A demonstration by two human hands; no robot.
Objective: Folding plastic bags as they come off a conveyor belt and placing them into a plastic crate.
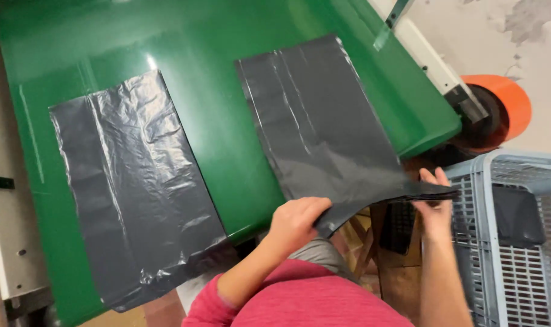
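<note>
Fingers [299, 212] pinch flat, glossy dark-grey plastic bag [324, 127].

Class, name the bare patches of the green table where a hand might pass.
On the green table: the strip between the left bag stack and the right bag stack, and the far band beyond both. Crowded at the near edge, where left hand and right hand grip bags.

Bright overhead light, glare streaks on green table [227, 139]; edges bend w/ wide lens, hands maybe slightly blurred.
</note>
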